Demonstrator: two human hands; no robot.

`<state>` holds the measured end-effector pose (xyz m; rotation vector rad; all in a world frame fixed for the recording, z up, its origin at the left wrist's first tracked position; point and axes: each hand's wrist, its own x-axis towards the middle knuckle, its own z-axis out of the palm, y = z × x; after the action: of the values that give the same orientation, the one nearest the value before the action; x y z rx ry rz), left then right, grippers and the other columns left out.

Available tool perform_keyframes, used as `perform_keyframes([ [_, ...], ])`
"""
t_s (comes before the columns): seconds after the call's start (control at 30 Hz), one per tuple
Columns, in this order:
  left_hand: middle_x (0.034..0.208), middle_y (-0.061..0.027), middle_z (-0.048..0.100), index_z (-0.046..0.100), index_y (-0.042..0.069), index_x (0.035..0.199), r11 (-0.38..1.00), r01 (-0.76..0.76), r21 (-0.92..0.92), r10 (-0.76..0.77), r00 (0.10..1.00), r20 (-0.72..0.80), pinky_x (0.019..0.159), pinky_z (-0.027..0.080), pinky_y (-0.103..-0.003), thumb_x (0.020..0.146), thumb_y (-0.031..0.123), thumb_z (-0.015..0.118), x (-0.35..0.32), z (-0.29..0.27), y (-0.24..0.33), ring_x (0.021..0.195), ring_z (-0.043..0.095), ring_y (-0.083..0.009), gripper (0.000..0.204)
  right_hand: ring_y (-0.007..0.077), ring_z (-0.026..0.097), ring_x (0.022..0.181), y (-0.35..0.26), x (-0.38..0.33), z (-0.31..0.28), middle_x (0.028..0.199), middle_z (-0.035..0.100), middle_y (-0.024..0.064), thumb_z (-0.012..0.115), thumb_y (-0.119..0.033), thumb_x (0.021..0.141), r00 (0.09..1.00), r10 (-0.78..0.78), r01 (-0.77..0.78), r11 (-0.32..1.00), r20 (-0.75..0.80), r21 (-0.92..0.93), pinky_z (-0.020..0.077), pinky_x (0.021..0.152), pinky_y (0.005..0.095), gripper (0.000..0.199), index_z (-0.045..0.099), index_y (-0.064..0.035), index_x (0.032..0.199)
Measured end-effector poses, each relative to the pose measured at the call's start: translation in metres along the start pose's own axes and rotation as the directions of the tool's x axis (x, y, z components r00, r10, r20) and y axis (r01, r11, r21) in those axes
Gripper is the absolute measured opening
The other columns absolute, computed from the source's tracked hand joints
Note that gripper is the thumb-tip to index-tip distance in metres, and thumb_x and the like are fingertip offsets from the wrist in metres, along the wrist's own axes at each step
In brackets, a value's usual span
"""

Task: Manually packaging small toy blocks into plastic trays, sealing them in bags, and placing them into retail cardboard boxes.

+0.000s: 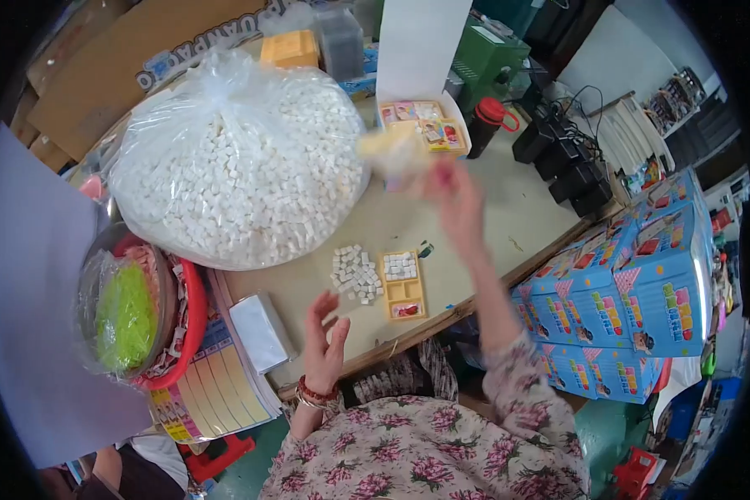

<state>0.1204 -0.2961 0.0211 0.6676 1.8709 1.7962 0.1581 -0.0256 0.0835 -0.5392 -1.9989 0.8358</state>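
My right hand (457,200) is stretched out over the table, blurred by motion, and grips a small yellow packet (396,152) near an open white box (425,123) of colourful packets. My left hand (325,337) hovers open above the table's near edge, holding nothing, with a red bead bracelet on the wrist. Just ahead of it lie a pile of small white blocks (356,271) and a yellow compartment tray (402,285), whose far compartment is filled with white blocks.
A big clear bag of white blocks (237,158) fills the table's left. A red basin holding bagged green items (129,312) and a printed sheet (217,383) sit lower left. Blue cartons (633,300) stack at right; a dark bottle with a red cap (487,125) and black devices (571,167) stand behind.
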Motion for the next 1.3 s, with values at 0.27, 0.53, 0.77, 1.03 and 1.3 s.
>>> perform_keyframes([
  [0.27, 0.105, -0.0053, 0.06, 0.054, 0.001, 0.111, 0.982, 0.182, -0.041, -0.178, 0.98, 0.086, 0.085, 0.044, -0.025, 0.091, 0.01, 0.054, -0.05, -0.029, -0.013, 0.1, 0.055, -0.0116, 0.022, 0.0242, 0.057, 0.08, 0.109, 0.198, -0.009, 0.096, 0.063, 0.012, 0.054, -0.018, 0.088, 0.885, -0.162, 0.351, 0.847, 0.436, -0.399, 0.0432, 0.079, 0.0289, 0.027, 0.061, -0.0056, 0.111],
  [0.53, 0.103, -0.0041, 0.061, 0.054, 0.001, 0.11, 0.963, 0.256, -0.079, -0.26, 0.965, -0.035, 0.083, 0.043, -0.024, 0.092, 0.012, 0.055, -0.071, -0.057, -0.026, 0.095, 0.055, -0.0103, 0.022, 0.0237, 0.059, 0.096, 0.125, 0.236, 0.018, 0.106, 0.064, 0.0104, 0.055, -0.027, 0.088, 0.528, 0.272, 0.08, 0.927, 0.804, -0.366, 0.0455, 0.084, 0.0333, 0.033, 0.057, -0.0132, 0.118],
  [0.77, 0.104, -0.0045, 0.06, 0.053, 0.001, 0.113, 0.953, 0.295, -0.069, -0.298, 0.954, -0.04, 0.086, 0.044, -0.025, 0.092, 0.012, 0.054, -0.077, -0.051, -0.035, 0.098, 0.056, -0.0125, 0.024, 0.0256, 0.055, 0.105, 0.156, 0.224, 0.028, 0.115, 0.059, 0.0129, 0.053, -0.023, 0.086, 0.499, 0.331, 0.389, 0.74, 0.801, -0.548, 0.046, 0.085, 0.0362, 0.036, 0.055, -0.0118, 0.121],
  [1.03, 0.103, -0.005, 0.06, 0.052, 0.001, 0.114, 0.951, 0.3, -0.077, -0.305, 0.95, -0.067, 0.086, 0.044, -0.025, 0.092, 0.01, 0.054, -0.071, -0.054, -0.029, 0.097, 0.056, -0.0123, 0.024, 0.0354, 0.06, 0.093, 0.156, 0.2, 0.024, 0.106, 0.062, 0.0175, 0.048, -0.015, 0.086, 0.74, 0.073, 0.41, 0.739, 0.668, -0.535, 0.0477, 0.079, 0.0374, 0.032, 0.057, -0.0117, 0.117],
  [1.3, 0.102, -0.0057, 0.059, 0.052, -0.001, 0.113, 0.952, 0.291, -0.095, -0.303, 0.941, -0.152, 0.086, 0.044, -0.025, 0.092, 0.01, 0.054, -0.08, -0.064, -0.039, 0.097, 0.056, -0.0134, 0.024, 0.0163, 0.064, 0.08, 0.128, 0.163, 0.001, 0.087, 0.068, 0.01, 0.055, -0.017, 0.087, 0.992, 0.015, 0.001, 0.991, 0.123, -0.131, 0.0469, 0.073, 0.0253, 0.025, 0.063, 0.0, 0.104],
])
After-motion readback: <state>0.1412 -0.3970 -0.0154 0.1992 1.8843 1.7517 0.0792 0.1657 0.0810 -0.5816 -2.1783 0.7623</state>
